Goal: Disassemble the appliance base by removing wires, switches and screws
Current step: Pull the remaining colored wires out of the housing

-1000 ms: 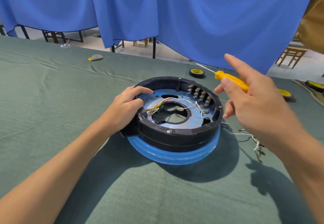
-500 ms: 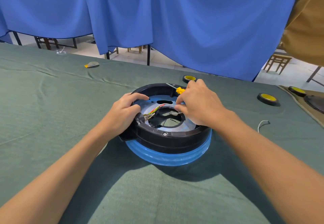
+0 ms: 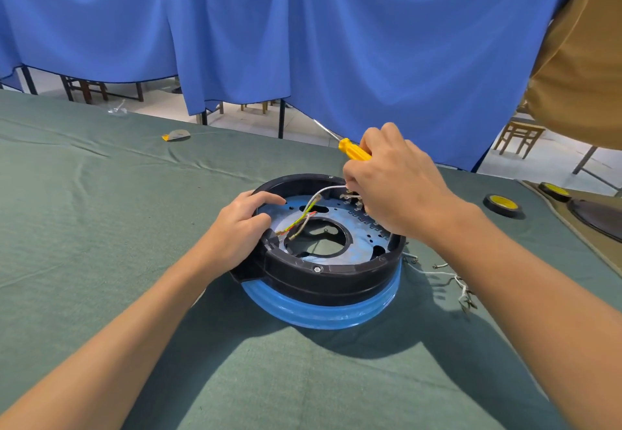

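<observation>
A round appliance base (image 3: 336,278), black ring on a blue rim, lies upside down on the green cloth. My left hand (image 3: 240,227) grips its left edge, fingers curled over the rim. My right hand (image 3: 393,187) is over the far right side, above a row of metal switch terminals (image 3: 350,198). It holds a yellow-handled screwdriver (image 3: 353,150) and pinches a white wire (image 3: 323,190) that runs up from the bundle of red, green and white wires (image 3: 298,222) inside the base. The fingertips are partly hidden by the back of the hand.
Loose removed wires (image 3: 451,281) lie on the cloth right of the base. Black-and-yellow tape rolls (image 3: 501,204) sit at the far right. A small yellow-grey scrap (image 3: 175,135) lies far left. A blue curtain hangs behind the table; a person in tan stands at upper right.
My right hand came down onto the base with the screwdriver, then lifted up and back, pulling the white wire out of the inside. My left hand stayed on the rim.
</observation>
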Demonstrator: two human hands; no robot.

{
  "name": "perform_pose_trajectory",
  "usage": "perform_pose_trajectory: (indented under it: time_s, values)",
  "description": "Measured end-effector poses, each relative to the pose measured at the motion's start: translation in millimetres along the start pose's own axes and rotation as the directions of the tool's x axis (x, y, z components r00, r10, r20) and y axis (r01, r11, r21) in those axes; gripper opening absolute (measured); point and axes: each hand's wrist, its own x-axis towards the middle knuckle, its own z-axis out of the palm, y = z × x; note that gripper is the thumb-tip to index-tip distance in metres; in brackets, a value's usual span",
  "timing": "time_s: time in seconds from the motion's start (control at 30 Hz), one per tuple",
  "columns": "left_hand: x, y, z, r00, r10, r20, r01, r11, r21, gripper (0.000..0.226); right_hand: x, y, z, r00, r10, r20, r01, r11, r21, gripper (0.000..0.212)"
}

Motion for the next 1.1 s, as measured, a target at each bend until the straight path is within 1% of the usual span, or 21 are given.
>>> perform_pose_trajectory:
  time_s: [0.07,0.2,0.3,0.43,0.5,0.57,0.63,0.73,0.9,1.03,1.1]
  values:
    - [-1,0,0,1.0,0.001,0.001,-0.001,1.0,0.0,0.048,0,6,-6,1.0,-0.014,0.013,0.015,0.998,-0.055,0.009]
    - [-1,0,0,1.0,-0.005,-0.004,0.005,1.0,0.0,0.051,-1,19,-15,0.999,0.033,0.016,-0.031,0.993,-0.118,0.009]
    - [-1,0,0,1.0,-0.009,-0.001,0.009,1.0,0.001,0.051,-5,18,-14,0.998,0.029,0.052,-0.02,0.986,-0.164,0.009]
    - [-2,1,0,1.0,-0.011,-0.005,0.011,1.0,0.001,0.052,-6,12,-8,0.999,0.031,0.04,-0.024,0.985,-0.169,0.01]
    - [-2,1,0,1.0,-0.014,-0.005,0.014,1.0,0.003,0.052,-6,5,-3,0.999,-0.01,0.044,0.017,0.988,-0.156,0.011]
    - [-2,1,1,1.0,-0.015,-0.005,0.015,1.0,0.004,0.051,-6,-4,2,0.996,-0.074,0.043,0.08,0.985,-0.154,0.017]
    - [-2,1,1,1.0,-0.012,-0.004,0.012,1.0,0.009,0.051,-5,-13,7,0.995,-0.097,0.027,0.1,0.984,-0.144,0.022]
    - [-2,1,0,1.0,-0.009,-0.003,0.009,1.0,0.007,0.05,-2,-22,15,0.997,-0.068,0.031,0.071,0.988,-0.139,0.023]
    - [-3,1,0,1.0,-0.01,-0.006,0.01,1.0,0.015,0.052,3,-21,15,0.998,0.002,0.068,0.004,0.995,-0.098,0.015]
    - [-5,4,0,0.999,0.003,-0.033,-0.002,0.999,0.037,0.05,-1,-4,3,0.999,0.035,0.001,-0.035,0.993,-0.11,0.008]
    - [-5,5,0,0.998,0.003,-0.07,0.003,0.997,0.082,0.05,-4,5,-3,0.998,0.063,-0.016,-0.064,0.994,-0.087,0.009]
